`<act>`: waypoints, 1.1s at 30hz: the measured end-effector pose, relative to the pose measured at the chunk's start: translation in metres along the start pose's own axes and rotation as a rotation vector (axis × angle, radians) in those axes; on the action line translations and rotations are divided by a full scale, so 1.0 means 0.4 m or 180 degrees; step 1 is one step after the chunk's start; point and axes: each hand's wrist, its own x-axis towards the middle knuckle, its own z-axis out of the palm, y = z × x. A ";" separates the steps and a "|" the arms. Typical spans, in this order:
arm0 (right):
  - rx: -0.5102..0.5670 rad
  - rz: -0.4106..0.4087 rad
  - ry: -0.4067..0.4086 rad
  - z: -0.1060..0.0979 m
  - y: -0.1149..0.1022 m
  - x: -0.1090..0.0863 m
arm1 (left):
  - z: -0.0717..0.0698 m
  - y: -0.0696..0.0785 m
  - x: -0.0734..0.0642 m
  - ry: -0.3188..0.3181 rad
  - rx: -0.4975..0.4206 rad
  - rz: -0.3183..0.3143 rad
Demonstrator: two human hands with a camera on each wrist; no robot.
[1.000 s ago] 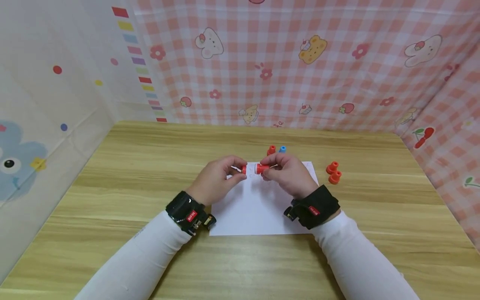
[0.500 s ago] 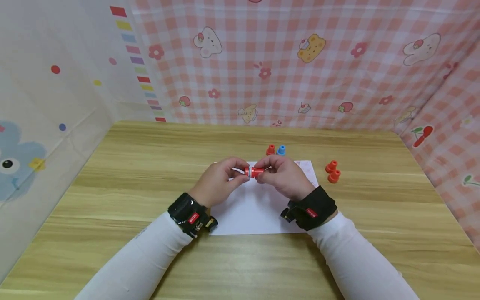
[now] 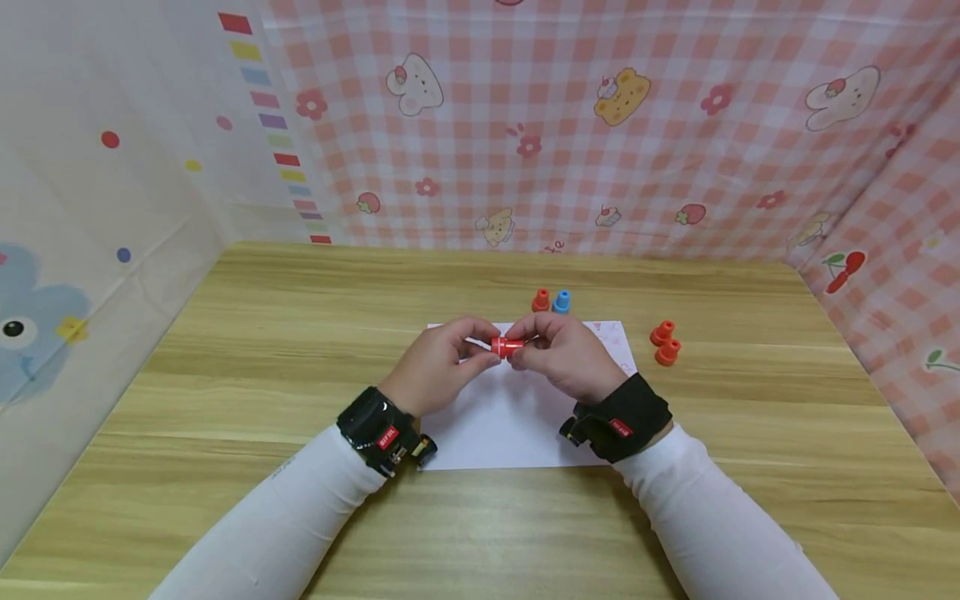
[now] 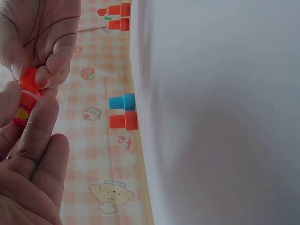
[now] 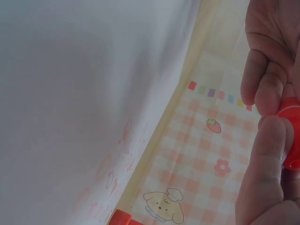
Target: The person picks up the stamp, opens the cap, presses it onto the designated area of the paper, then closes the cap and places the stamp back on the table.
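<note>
Above the white sheet of paper (image 3: 517,425), both hands meet at one small red toy stamp (image 3: 507,347), lying sideways between them. My left hand (image 3: 431,367) pinches its left, wider end between thumb and fingers. The narrower right end is pinched by my right hand (image 3: 573,357). In the left wrist view the stamp (image 4: 29,91) shows a pale ring round its middle and a yellow picture on its end. The right wrist view has the red stamp (image 5: 293,136) partly covered by fingers.
Just behind the paper stand a red stamp (image 3: 542,299) and a blue stamp (image 3: 562,301). To its right, two more red stamps (image 3: 667,353) stand side by side on the wooden table (image 3: 300,317). Pink and red prints (image 5: 112,180) mark the paper's far right part.
The stamp's two red parts have come together, covering the white section that showed between them. My right hand has moved slightly left toward the left hand.
</note>
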 end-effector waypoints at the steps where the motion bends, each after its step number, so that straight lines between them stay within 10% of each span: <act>1: -0.0003 0.0003 -0.0001 0.000 0.000 0.000 | 0.000 0.001 0.000 0.0001 0.0003 -0.0001; 33: -0.0167 0.0064 0.0094 0.009 -0.010 -0.001 | -0.003 0.002 -0.001 0.0124 0.0078 0.0079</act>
